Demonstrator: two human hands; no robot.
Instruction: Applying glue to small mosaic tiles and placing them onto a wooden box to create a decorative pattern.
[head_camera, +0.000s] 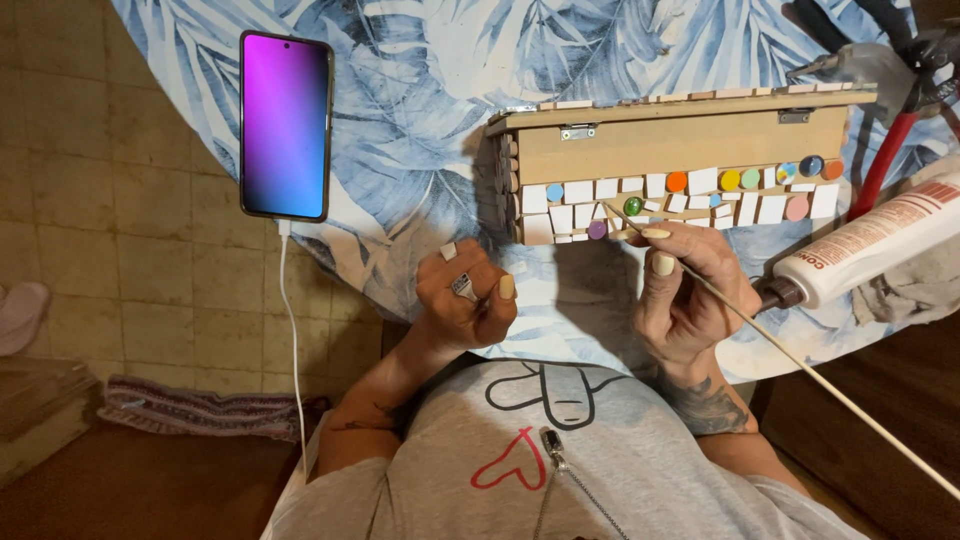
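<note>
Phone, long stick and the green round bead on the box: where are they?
Phone (285, 125), head view, middle of its purple screen.
Long stick (800, 360), head view, on the thin shaft beyond the right hand (685, 290).
Green round bead (632, 206), head view, its centre, on the wooden box (680, 140) front.

Wooden box (680, 140) matt, metal hinges (578, 131); glossy tiles (700, 195); thin wooden stick (800, 360); printed cloth (420, 120); glossy phone (285, 125).
</note>
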